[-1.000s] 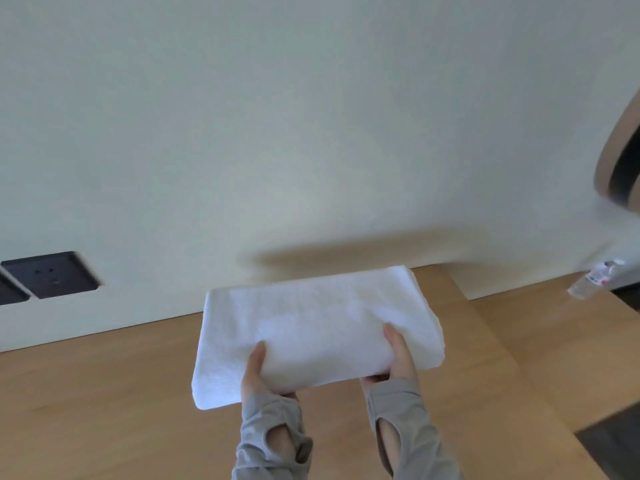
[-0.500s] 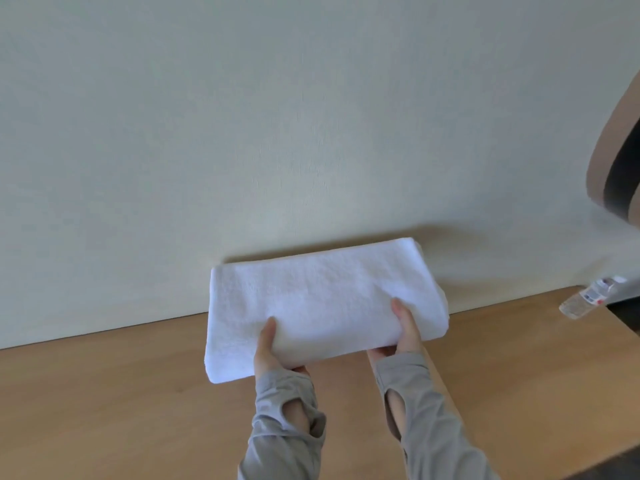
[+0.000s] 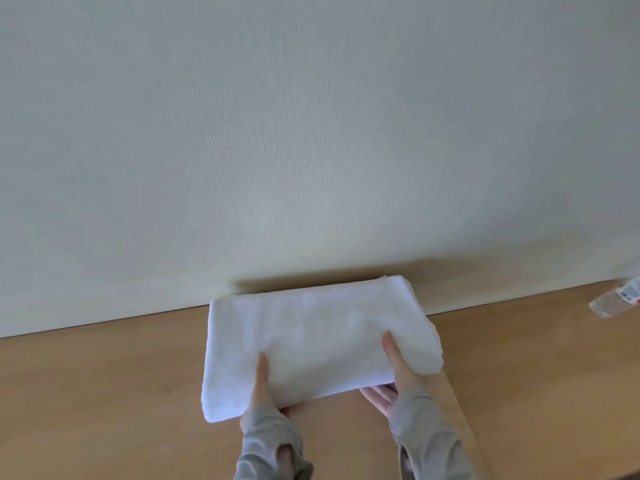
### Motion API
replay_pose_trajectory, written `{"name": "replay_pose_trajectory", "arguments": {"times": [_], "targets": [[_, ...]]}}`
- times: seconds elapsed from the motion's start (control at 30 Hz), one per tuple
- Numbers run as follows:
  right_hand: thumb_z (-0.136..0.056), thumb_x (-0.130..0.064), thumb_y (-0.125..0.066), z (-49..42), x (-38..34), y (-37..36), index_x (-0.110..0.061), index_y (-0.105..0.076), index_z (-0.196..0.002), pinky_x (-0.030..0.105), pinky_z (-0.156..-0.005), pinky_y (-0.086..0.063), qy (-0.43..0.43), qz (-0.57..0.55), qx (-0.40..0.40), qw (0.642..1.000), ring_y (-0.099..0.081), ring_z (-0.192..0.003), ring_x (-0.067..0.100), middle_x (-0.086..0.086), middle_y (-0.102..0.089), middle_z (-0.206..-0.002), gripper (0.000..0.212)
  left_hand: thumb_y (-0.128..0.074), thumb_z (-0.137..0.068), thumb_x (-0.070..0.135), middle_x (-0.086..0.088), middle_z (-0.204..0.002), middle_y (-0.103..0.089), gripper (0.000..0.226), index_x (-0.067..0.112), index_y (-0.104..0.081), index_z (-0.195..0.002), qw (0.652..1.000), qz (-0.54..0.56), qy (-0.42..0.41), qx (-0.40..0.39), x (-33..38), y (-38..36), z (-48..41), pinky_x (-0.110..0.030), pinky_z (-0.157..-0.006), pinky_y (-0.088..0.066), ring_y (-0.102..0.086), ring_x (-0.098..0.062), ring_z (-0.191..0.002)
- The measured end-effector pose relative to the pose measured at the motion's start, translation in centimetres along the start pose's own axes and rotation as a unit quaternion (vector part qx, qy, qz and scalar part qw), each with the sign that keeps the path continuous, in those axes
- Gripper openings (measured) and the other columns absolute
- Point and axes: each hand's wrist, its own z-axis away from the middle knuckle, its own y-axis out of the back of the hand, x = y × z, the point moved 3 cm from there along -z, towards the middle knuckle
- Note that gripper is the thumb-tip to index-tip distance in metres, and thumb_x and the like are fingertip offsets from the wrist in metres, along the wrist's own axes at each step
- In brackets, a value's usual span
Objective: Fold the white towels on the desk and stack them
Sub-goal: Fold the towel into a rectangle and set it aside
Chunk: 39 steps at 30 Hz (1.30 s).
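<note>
A folded white towel [image 3: 311, 337] is held flat over the wooden desk [image 3: 104, 393], its far edge close to the wall. My left hand [image 3: 261, 389] grips its near edge left of centre, thumb on top and fingers underneath. My right hand [image 3: 394, 375] grips the near edge at the right in the same way. Both wrists wear grey sleeves with thumb holes. No other towel is in view.
A pale wall [image 3: 311, 150] rises straight behind the desk. A clear plastic bottle [image 3: 616, 301] lies on its side at the far right of the desk. A seam in the desk top runs down from the towel's right end.
Both hands have carried the folded towel forward toward the wall and slightly right. The view has shifted, so the dark wall sockets on the left are out of sight.
</note>
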Motion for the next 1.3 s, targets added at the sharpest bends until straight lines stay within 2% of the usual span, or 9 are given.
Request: {"name": "replay_pose_trajectory", "arguments": {"times": [0.17,0.37,0.67,0.73,0.83,0.9,1.0,1.07,1.3], "targets": [[-0.058,-0.059,-0.076,-0.6,-0.1,0.1,-0.007,-0.054,-0.093,0.028,-0.054,-0.049,-0.050,0.109,0.067,0.990,-0.053,-0.068,0.022,0.012,-0.057,-0.086,0.067,-0.078,-0.065,0.046,-0.013,-0.113,-0.057,0.087,0.002,-0.041,-0.130,1.000,-0.024,0.003,-0.002,2.0,0.3,-0.6,-0.039,-0.082,-0.046,-0.057,-0.029,-0.090],[-0.057,-0.048,-0.083,-1.4,-0.3,-2.0,-0.005,-0.051,-0.090,0.020,-0.041,-0.048,-0.051,0.008,0.081,0.995,-0.046,-0.061,0.018,0.010,-0.048,-0.076,0.063,-0.076,-0.069,0.046,-0.007,-0.108,-0.045,0.092,0.005,-0.031,-0.138,0.997,-0.072,-0.031,0.011,3.6,-0.6,-1.0,-0.038,-0.082,-0.041,-0.048,-0.023,-0.092],[-0.062,-0.032,-0.085,-0.1,-0.5,-0.8,-0.004,-0.056,-0.088,0.034,-0.061,-0.056,-0.031,-0.037,0.027,0.998,-0.063,-0.074,0.026,0.016,-0.062,-0.088,0.049,-0.079,-0.063,0.049,-0.011,-0.124,-0.053,0.093,0.004,-0.038,-0.134,0.997,-0.079,-0.005,-0.027,4.3,1.3,-1.8,-0.039,-0.093,-0.045,-0.055,-0.028,-0.102],[-0.066,-0.026,-0.084,0.2,-0.7,0.3,0.002,-0.057,-0.090,0.036,-0.064,-0.055,0.046,0.006,0.078,0.996,-0.063,-0.076,0.026,0.015,-0.063,-0.090,0.046,-0.079,-0.061,0.055,-0.015,-0.134,-0.046,0.101,0.005,-0.034,-0.137,0.986,-0.153,-0.049,0.044,4.8,2.5,-1.8,-0.042,-0.095,-0.041,-0.050,-0.031,-0.110],[-0.063,-0.029,-0.083,1.7,-1.6,0.6,0.002,-0.059,-0.105,0.042,-0.081,-0.050,0.353,0.275,0.235,0.863,-0.059,-0.099,0.036,0.019,-0.062,-0.107,0.058,-0.079,-0.063,0.052,-0.014,-0.148,-0.028,0.103,0.016,-0.026,-0.144,0.837,-0.358,-0.391,0.137,6.4,3.5,-0.2,-0.049,-0.106,-0.026,-0.029,-0.035,-0.132],[-0.073,-0.027,-0.077,3.1,-1.6,-1.5,-0.006,-0.054,-0.125,0.046,-0.097,-0.038,0.524,0.412,0.185,0.722,-0.044,-0.126,0.034,0.015,-0.049,-0.135,0.060,-0.057,-0.073,0.067,-0.006,-0.157,-0.014,0.092,0.028,-0.020,-0.148,0.619,-0.525,-0.580,0.066,6.1,2.2,1.3,-0.046,-0.112,-0.014,-0.014,-0.030,-0.142],[-0.092,-0.050,-0.042,1.8,-0.8,-4.6,-0.032,-0.014,-0.147,0.041,-0.115,0.005,0.553,0.678,-0.010,0.484,0.009,-0.145,0.017,-0.008,0.002,-0.156,0.065,-0.017,-0.071,0.084,0.005,-0.152,0.030,0.093,0.037,0.023,-0.141,0.319,-0.740,-0.591,-0.032,5.5,-0.1,0.5,-0.040,-0.112,0.019,0.029,-0.021,-0.139],[-0.091,-0.061,-0.023,-0.4,-1.2,-4.1,-0.035,0.014,-0.145,0.038,-0.111,0.022,0.506,0.773,-0.065,0.376,0.029,-0.138,0.011,-0.013,0.024,-0.152,0.070,-0.028,-0.072,0.083,0.005,-0.149,0.036,0.101,0.035,0.037,-0.132,0.266,-0.788,-0.551,-0.064,6.0,-0.2,-1.2,-0.042,-0.111,0.021,0.037,-0.019,-0.132],[-0.083,-0.073,-0.019,-2.7,-1.6,-2.6,-0.029,0.028,-0.139,0.037,-0.112,0.021,0.471,0.824,-0.080,0.304,0.031,-0.138,0.013,-0.010,0.033,-0.148,0.085,-0.048,-0.064,0.082,0.007,-0.139,0.049,0.121,0.035,0.041,-0.132,0.226,-0.814,-0.528,-0.089,6.1,0.0,-3.1,-0.043,-0.112,0.017,0.039,-0.020,-0.132]]}}
